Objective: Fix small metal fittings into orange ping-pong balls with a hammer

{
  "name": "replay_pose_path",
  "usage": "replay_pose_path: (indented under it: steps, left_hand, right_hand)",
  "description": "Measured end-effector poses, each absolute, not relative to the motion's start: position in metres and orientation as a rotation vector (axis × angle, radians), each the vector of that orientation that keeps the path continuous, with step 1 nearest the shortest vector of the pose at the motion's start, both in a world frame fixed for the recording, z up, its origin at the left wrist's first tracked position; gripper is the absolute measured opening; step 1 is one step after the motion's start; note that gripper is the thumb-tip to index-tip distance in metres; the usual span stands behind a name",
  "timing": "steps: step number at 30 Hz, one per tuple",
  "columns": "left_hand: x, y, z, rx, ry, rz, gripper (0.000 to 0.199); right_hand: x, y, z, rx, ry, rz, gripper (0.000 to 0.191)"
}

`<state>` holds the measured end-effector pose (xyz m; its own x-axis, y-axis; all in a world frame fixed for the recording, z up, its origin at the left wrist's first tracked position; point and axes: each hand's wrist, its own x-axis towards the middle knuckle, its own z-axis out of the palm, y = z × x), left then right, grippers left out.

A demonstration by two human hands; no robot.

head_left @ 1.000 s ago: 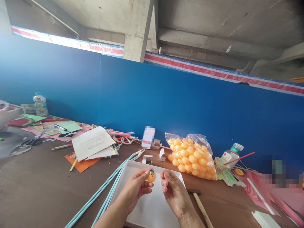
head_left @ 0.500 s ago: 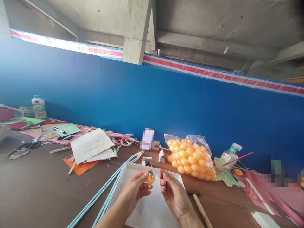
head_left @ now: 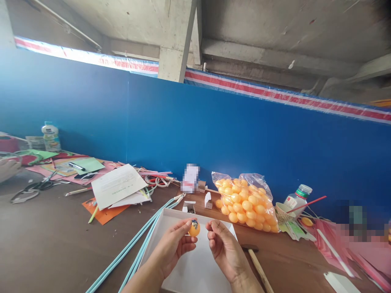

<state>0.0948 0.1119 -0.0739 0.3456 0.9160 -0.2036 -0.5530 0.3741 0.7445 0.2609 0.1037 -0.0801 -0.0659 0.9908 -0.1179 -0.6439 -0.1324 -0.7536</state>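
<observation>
My left hand (head_left: 176,243) holds an orange ball (head_left: 194,229) between thumb and fingers, with small silvery and dark blue bits on its top. To the right of the ball, my right hand (head_left: 224,248) is closed with thumb and index finger pinched together; anything between them is too small to make out. Both hands are above a shallow white box (head_left: 195,272). Behind the box stand two small open cartons, the nearer one (head_left: 189,206) with tiny dark pieces inside. A clear bag of orange balls (head_left: 247,203) sits behind my right hand.
Light blue cords (head_left: 143,240) run along the box's left side. A hammer (head_left: 259,268) lies to its right. Papers (head_left: 117,186), scissors (head_left: 36,187) and straws are at left. A bottle (head_left: 297,197) and small basket (head_left: 284,213) stand right. Another person's hand (head_left: 9,167) shows far left.
My right hand has shifted slightly right, away from the ball. The ball in my left hand has turned a little. The other person's hand at far left has come further into view.
</observation>
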Motion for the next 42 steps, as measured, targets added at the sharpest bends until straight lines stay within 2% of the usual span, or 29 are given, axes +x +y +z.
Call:
replay_pose_path:
  steps: [13, 23, 35, 42]
  left_hand:
    - [0.093, 0.114, -0.084, 0.639, 0.588, 1.030, 0.044]
    - [0.095, 0.113, -0.082, 0.658, 0.576, 1.013, 0.039]
    - [0.095, 0.109, -0.077, 0.749, 0.622, 1.014, 0.033]
    - [0.095, 0.111, -0.078, 0.753, 0.578, 1.015, 0.038]
  right_hand:
    - [0.259, 0.103, -0.079, -0.715, -0.709, 1.503, 0.013]
    - [0.256, 0.101, -0.078, -0.739, -0.854, 1.443, 0.022]
    - [0.250, 0.095, -0.075, -0.762, -0.968, 1.475, 0.010]
    - [0.250, 0.096, -0.076, -0.858, -0.984, 1.467, 0.015]
